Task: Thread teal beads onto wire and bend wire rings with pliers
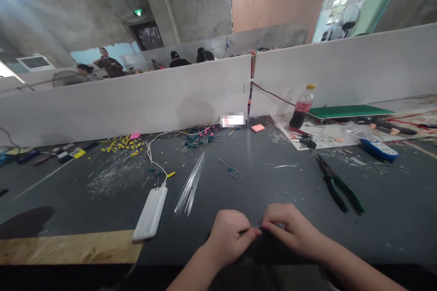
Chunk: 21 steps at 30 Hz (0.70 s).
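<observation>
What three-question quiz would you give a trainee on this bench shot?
1. True or false: the pliers lie to the right of both hands.
2. What do the left hand and right hand pinch between them? A) wire B) screwdriver C) tape roll
3. Fill in: the bottle has a ___ cap.
Key: 1 true; 2 A; 3 yellow.

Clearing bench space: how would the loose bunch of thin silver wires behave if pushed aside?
The silver wires look thin and unbound, so they would probably fan out and scatter. Flat on the table, they seem light and hard to pinch.
</observation>
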Tool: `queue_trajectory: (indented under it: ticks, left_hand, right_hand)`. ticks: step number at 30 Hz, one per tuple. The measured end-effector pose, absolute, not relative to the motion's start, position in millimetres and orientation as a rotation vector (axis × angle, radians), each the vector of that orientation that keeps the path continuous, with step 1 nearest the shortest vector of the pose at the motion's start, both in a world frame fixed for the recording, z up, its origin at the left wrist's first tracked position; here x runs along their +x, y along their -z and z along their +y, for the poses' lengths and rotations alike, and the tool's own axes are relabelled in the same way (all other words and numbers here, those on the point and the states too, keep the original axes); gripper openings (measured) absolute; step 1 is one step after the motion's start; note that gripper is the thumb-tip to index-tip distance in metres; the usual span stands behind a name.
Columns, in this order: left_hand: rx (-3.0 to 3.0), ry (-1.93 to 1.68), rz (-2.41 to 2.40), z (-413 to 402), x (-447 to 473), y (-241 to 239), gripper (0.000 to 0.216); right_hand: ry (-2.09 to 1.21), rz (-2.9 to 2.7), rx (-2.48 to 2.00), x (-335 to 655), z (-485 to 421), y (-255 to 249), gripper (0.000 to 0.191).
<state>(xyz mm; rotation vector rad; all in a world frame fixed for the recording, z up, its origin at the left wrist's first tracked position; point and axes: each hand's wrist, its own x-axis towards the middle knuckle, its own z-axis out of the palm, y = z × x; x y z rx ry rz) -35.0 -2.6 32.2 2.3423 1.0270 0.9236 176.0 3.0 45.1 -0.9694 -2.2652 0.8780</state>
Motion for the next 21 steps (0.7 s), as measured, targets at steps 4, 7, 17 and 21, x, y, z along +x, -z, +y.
queue_trajectory:
  ticks: [4, 7, 17, 21]
  left_hand:
    - [2.254, -0.801, 1.026, -4, -35, -37, 0.036]
    - [2.169, -0.747, 1.087, -5, -33, -39, 0.034]
    - [1.527, -0.794, 1.303, 4, -37, -32, 0.022]
    - [1.556, -0.775, 1.312, 4, -35, -28, 0.018]
  right_hand:
    - [-0.977, -2.167, -0.985, 177, 5, -49, 0.035]
    - [-1.017, -2.132, -1.004, 179, 10, -51, 0.033]
    - [-0.877, -1.615, -1.404, 228, 92, -21, 0.047]
    - [-0.663, -1.659, -1.464, 230, 106, -11, 0.042]
